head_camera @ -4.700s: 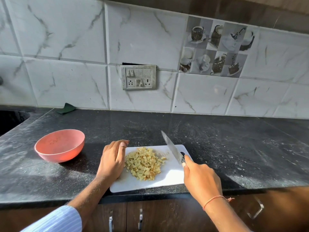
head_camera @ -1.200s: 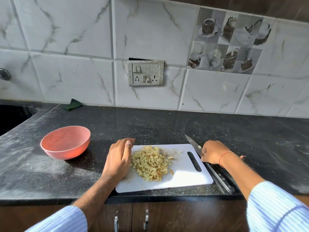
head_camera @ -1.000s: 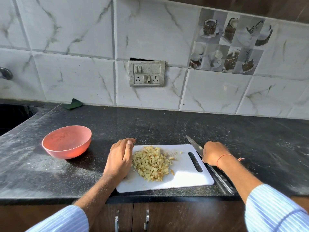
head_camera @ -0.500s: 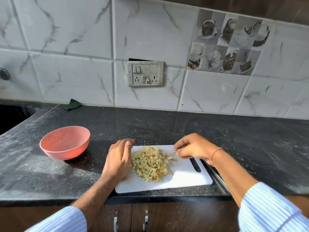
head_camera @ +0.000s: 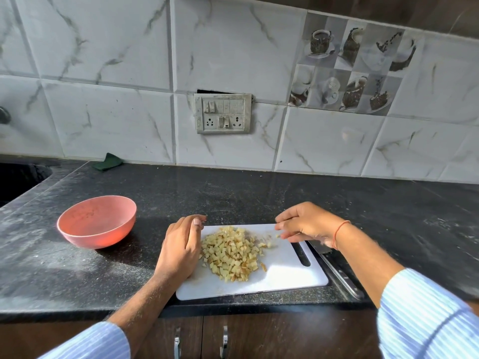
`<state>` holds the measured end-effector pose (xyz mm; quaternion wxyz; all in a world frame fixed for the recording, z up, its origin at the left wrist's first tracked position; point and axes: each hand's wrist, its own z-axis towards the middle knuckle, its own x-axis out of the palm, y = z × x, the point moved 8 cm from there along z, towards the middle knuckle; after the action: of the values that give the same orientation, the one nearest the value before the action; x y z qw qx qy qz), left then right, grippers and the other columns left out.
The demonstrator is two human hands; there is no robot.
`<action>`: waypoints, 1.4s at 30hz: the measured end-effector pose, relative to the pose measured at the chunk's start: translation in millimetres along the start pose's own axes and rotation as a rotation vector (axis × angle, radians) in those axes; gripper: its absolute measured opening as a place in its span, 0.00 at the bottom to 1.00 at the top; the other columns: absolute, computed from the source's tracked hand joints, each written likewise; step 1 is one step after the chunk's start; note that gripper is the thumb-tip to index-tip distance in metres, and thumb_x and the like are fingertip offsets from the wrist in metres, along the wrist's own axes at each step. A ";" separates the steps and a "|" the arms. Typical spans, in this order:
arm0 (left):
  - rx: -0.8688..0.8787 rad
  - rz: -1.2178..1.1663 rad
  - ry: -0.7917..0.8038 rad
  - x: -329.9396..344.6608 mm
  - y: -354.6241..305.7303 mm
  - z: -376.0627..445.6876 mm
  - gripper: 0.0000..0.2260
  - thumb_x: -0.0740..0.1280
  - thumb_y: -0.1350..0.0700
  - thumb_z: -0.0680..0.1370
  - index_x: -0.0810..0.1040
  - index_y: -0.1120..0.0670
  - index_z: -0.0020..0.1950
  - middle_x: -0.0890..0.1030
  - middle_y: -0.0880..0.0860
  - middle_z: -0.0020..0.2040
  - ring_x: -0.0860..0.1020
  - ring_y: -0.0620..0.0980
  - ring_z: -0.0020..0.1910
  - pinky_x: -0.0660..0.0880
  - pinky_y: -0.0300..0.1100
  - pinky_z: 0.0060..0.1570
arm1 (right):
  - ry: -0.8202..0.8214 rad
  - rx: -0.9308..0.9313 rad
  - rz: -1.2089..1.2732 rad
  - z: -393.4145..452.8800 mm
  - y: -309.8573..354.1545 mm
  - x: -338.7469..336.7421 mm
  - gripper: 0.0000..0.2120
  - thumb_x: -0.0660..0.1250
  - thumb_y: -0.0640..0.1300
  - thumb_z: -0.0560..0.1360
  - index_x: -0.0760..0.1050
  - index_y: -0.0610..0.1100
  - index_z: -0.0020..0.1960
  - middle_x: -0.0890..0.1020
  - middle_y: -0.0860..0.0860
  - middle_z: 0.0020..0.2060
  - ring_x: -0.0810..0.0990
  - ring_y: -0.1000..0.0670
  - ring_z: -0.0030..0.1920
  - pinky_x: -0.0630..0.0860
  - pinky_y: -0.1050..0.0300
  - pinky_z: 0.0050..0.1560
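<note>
A white cutting board lies near the front edge of the black counter. A heap of small diced yellow pieces sits on its left half. My left hand stands on its edge against the left side of the heap, fingers straight. My right hand hovers over the board's far right part, fingers loosely spread toward a few stray pieces, holding nothing. A knife lies on the counter along the board's right edge, partly under my right forearm.
A salmon-pink empty bowl stands left of the board. A sink opening is at the far left, a dark green cloth by the wall. A switch panel is on the tiled wall. Cabinet doors are below the counter.
My right hand has laid the knife down on the counter beside the board and moved left over the board toward the stray pieces. My left hand has stayed against the heap.
</note>
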<state>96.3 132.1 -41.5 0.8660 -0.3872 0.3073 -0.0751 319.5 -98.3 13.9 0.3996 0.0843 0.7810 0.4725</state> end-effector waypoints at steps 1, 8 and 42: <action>0.003 -0.001 -0.003 -0.6 -1.0 -0.3 0.26 0.47 0.41 0.86 0.82 0.50 0.64 0.83 0.47 0.57 0.78 0.47 0.59 0.73 0.52 0.64 | -0.081 -0.006 -0.028 2.0 0.2 -11.0 0.06 0.75 0.38 0.78 0.84 0.43 0.55 0.88 0.44 0.50 0.89 0.47 0.49 0.86 0.53 0.49; -0.012 0.014 -0.003 2.4 5.5 1.3 0.25 0.47 0.41 0.87 0.82 0.48 0.64 0.83 0.46 0.57 0.78 0.48 0.60 0.73 0.50 0.63 | -0.381 0.044 -0.771 18.0 -30.1 -56.4 0.13 0.74 0.51 0.76 0.85 0.40 0.45 0.87 0.43 0.43 0.85 0.45 0.38 0.82 0.54 0.46; -0.008 0.000 -0.003 -1.0 -1.3 -0.8 0.27 0.47 0.40 0.86 0.82 0.49 0.63 0.84 0.46 0.57 0.78 0.48 0.59 0.74 0.53 0.63 | -0.409 -0.112 -0.532 -8.4 12.9 -58.1 0.05 0.75 0.42 0.77 0.88 0.50 0.45 0.86 0.61 0.40 0.82 0.56 0.41 0.81 0.56 0.57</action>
<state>95.3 131.1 -40.4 0.8650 -0.3907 0.3063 -0.0733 349.1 -126.6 57.9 0.6613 -0.0513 0.6521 0.3671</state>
